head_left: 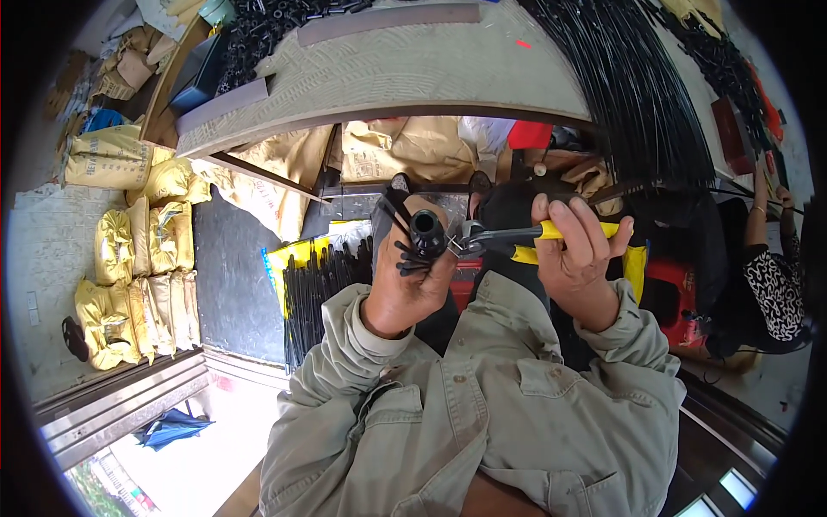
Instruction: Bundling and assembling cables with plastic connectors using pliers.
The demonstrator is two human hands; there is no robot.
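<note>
My left hand [398, 297] is closed around a black tube with rods [424, 245]; the tube's round open end faces up and several thin black rods fan out beside it. In my right hand [579, 254] is a pair of pliers [510, 235] with yellow grips, the fingers wrapped over the upper grip. The metal jaws reach left to the side of the tube, close by my left fingers. A thin bit of wire seems to show at the jaws; whether they are clamped on it I cannot make out.
Ahead stands a worktable [388, 73] with black parts [250, 52] and long black rods [642, 86]. More black rods [319, 284] stand at my left. Tan sacks [112, 246] line the left wall. A red stool [670, 297] and another person [775, 293] are to the right.
</note>
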